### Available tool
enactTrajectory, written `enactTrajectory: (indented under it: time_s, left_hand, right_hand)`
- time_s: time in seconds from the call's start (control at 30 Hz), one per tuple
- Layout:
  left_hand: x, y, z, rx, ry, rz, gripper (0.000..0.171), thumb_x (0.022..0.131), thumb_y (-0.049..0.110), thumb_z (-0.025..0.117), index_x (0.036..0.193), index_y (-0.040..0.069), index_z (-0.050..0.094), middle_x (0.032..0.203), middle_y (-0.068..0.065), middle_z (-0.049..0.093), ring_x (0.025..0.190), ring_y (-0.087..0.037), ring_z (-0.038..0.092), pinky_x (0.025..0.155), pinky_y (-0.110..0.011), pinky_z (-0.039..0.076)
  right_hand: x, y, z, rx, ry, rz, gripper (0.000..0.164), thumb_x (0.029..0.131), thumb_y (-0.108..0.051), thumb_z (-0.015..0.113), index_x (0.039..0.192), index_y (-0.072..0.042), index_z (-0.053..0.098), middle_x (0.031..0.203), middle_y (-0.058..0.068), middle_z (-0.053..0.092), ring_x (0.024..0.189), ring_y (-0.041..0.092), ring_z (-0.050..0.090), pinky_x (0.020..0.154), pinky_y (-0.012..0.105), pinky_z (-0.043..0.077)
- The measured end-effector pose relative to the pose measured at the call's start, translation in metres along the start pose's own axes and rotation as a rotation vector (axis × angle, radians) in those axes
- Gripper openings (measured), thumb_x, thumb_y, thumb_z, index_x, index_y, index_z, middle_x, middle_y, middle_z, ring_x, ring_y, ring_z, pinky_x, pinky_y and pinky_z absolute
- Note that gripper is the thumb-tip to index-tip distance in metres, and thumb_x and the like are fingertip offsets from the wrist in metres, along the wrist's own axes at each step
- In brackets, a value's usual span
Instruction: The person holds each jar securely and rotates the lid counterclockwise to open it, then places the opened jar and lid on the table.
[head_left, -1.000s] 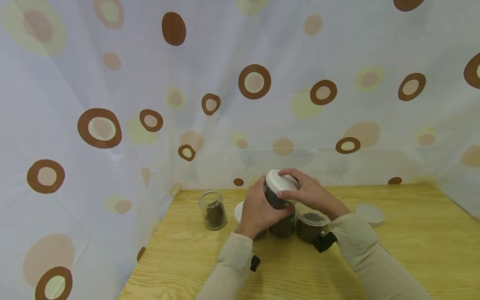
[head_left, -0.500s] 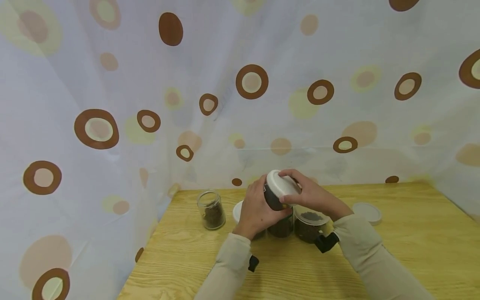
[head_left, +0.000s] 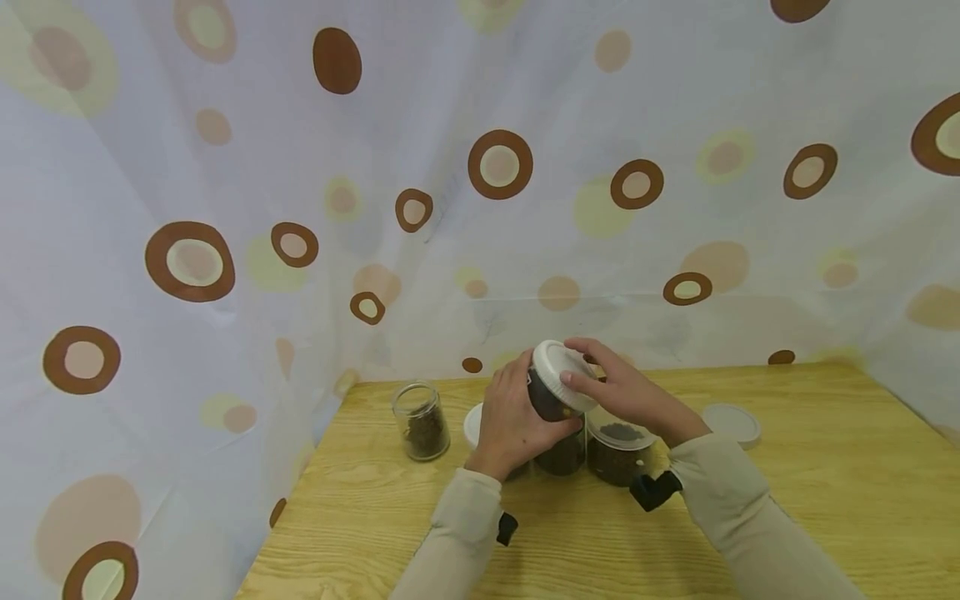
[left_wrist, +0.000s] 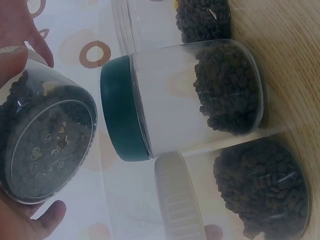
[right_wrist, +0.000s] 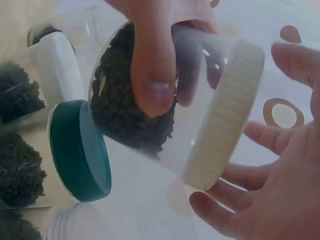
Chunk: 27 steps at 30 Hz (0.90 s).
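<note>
My left hand [head_left: 517,425] grips a clear jar [right_wrist: 120,120] part filled with dark bean-like pieces and holds it tilted above the other jars. A ridged cream-white lid [head_left: 561,371] sits on its mouth. My right hand [head_left: 633,387] is at that lid with the fingers spread; in the right wrist view the thumb stands off it, while some fingertips lie at its edge. Below are a green-lidded jar [left_wrist: 122,110], a white-lidded jar [left_wrist: 265,185] and a lidless jar [head_left: 618,462], each with similar dark contents.
An uncovered glass jar [head_left: 423,425] with dark contents stands at the left of the wooden table [head_left: 360,517]. A loose white lid [head_left: 733,427] lies flat to the right. Behind the table hangs a spotted curtain [head_left: 450,100].
My right hand's fingers have loosened and shifted on the lid, showing more of its ridged side. The left hand and the jar stay nearly in place.
</note>
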<state>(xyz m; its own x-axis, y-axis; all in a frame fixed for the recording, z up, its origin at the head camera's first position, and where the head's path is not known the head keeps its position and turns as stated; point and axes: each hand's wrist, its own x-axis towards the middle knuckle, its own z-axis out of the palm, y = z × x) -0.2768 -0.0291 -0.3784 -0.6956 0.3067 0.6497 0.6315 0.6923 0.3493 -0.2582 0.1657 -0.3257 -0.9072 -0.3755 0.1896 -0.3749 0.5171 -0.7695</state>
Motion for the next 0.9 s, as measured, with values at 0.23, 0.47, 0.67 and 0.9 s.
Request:
enactTrajectory:
  time_s: [0.23, 0.47, 0.67, 0.9]
  left_hand:
    - [-0.002, -0.002, 0.001, 0.002, -0.009, -0.050, 0.105, 0.068, 0.052, 0.086, 0.150, 0.010, 0.035, 0.135, -0.006, 0.059, 0.119, -0.021, 0.060, 0.101, -0.042, 0.050]
    - [-0.003, -0.004, -0.003, -0.004, 0.001, -0.052, 0.102, 0.069, 0.050, 0.085, 0.150, 0.011, 0.037, 0.136, -0.005, 0.059, 0.121, -0.022, 0.059, 0.105, -0.044, 0.047]
    - [-0.003, -0.005, -0.006, 0.015, 0.015, -0.042, 0.101, 0.068, 0.051, 0.086, 0.149, 0.012, 0.039, 0.135, -0.004, 0.060, 0.120, -0.021, 0.059, 0.105, -0.043, 0.047]
    - [-0.003, -0.005, -0.005, 0.039, 0.024, -0.016, 0.101, 0.068, 0.051, 0.086, 0.148, 0.012, 0.039, 0.135, -0.004, 0.059, 0.120, -0.021, 0.059, 0.105, -0.045, 0.046]
  right_hand:
    - [0.003, -0.016, 0.006, -0.052, 0.075, 0.105, 0.068, 0.103, -0.043, 0.048, 0.153, -0.002, 0.028, 0.153, 0.032, 0.034, 0.137, 0.050, 0.040, 0.104, 0.062, 0.044]
    - [0.006, -0.023, 0.013, -0.091, 0.096, 0.123, 0.069, 0.102, -0.042, 0.050, 0.151, 0.003, 0.031, 0.150, 0.031, 0.040, 0.133, 0.050, 0.046, 0.102, 0.059, 0.048]
    - [0.006, -0.025, 0.015, -0.096, 0.079, 0.137, 0.070, 0.102, -0.045, 0.049, 0.150, 0.004, 0.032, 0.150, 0.031, 0.040, 0.133, 0.051, 0.047, 0.102, 0.058, 0.048]
    - [0.006, -0.029, 0.013, -0.109, 0.063, 0.169, 0.075, 0.101, -0.053, 0.047, 0.152, 0.000, 0.031, 0.150, 0.030, 0.041, 0.137, 0.047, 0.044, 0.103, 0.057, 0.047]
